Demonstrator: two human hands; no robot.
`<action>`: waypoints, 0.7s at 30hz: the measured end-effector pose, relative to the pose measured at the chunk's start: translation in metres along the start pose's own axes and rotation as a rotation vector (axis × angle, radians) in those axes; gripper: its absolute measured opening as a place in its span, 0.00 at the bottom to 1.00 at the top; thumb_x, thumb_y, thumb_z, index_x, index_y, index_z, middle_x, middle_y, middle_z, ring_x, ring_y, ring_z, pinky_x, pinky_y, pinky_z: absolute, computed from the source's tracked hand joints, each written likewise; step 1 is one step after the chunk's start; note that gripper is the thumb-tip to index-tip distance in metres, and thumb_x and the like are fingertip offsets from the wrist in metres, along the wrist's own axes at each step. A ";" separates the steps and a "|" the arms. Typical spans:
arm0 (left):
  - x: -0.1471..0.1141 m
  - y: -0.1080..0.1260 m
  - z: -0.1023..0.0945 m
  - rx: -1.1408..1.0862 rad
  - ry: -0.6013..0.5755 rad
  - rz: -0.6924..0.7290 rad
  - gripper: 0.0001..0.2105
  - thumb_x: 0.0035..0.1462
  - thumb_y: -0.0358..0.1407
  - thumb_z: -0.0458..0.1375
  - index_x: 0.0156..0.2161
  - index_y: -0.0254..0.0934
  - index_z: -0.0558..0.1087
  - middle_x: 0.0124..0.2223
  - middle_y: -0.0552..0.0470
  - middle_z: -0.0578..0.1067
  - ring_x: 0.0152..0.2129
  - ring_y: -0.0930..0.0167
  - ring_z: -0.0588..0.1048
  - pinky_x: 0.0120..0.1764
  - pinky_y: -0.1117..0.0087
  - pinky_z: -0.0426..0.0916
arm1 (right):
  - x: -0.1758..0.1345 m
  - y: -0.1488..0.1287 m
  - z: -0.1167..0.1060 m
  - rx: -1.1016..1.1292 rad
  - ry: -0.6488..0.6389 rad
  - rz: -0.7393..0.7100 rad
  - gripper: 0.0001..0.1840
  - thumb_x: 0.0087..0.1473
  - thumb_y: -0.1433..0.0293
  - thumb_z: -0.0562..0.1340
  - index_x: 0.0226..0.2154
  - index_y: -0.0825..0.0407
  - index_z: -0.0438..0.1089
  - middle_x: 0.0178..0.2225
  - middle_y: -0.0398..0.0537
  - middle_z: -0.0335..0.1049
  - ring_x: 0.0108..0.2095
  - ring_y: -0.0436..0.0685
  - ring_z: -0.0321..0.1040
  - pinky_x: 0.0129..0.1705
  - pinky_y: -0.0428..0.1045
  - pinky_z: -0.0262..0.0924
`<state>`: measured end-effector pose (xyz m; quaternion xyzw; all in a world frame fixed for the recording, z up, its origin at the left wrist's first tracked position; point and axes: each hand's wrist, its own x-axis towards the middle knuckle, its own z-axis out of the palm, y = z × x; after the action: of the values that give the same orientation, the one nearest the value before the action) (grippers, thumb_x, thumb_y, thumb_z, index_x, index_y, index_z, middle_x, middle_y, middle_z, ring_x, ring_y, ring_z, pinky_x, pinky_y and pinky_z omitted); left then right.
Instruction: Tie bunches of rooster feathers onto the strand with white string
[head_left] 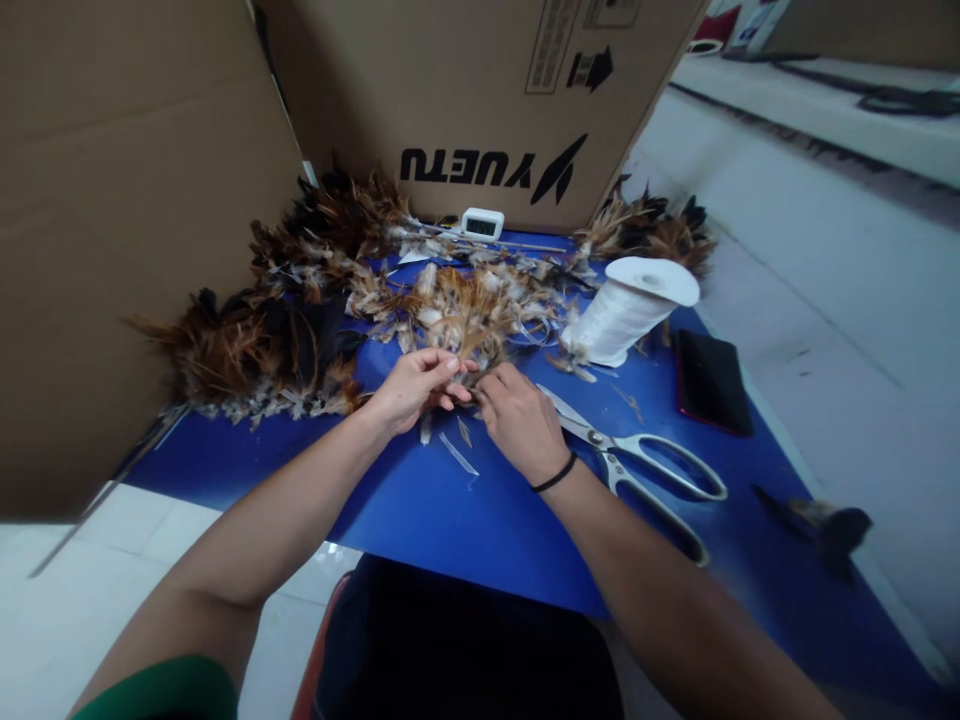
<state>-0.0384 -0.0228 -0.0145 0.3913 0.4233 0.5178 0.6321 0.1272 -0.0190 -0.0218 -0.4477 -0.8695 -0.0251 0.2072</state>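
Over the near part of the blue table, my left hand (426, 390) pinches a brown feather (472, 338) between thumb and forefinger, its other fingers loosely curled. Close against it, my right hand (523, 418) is closed, fingers bent round the lower end of the feathers; the exact grip is partly hidden. Behind both hands spreads a pile of small tan and white feathers (442, 300). Silver scissors (611, 440) lie with blades apart beside my right hand. A white spool of ribbon or thread (626, 315) stands tilted behind them.
Dark brown feather bunches (247, 350) cover the left side, with another bunch (652, 235) at the back right. A small white digital clock (481, 225) stands before a cardboard box (480, 90). A phone (712, 382) and a loose dark feather (825, 525) lie right.
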 end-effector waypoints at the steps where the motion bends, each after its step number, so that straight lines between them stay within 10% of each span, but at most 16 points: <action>1: 0.000 -0.001 0.000 -0.010 -0.009 -0.020 0.13 0.48 0.39 0.65 0.32 0.31 0.68 0.44 0.42 0.76 0.24 0.75 0.77 0.22 0.79 0.69 | -0.002 0.000 -0.002 0.017 0.005 0.000 0.10 0.58 0.72 0.52 0.32 0.52 0.69 0.35 0.50 0.67 0.34 0.55 0.64 0.32 0.48 0.55; 21: 0.000 -0.006 0.000 0.005 -0.014 -0.088 0.14 0.46 0.39 0.66 0.31 0.30 0.70 0.33 0.46 0.78 0.28 0.73 0.78 0.35 0.72 0.73 | -0.006 0.007 -0.023 0.412 0.180 0.128 0.10 0.58 0.72 0.53 0.33 0.52 0.70 0.33 0.49 0.69 0.33 0.54 0.66 0.36 0.48 0.58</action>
<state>-0.0360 -0.0238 -0.0200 0.3777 0.4369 0.4858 0.6561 0.1438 -0.0242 -0.0041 -0.4463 -0.8040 0.1266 0.3720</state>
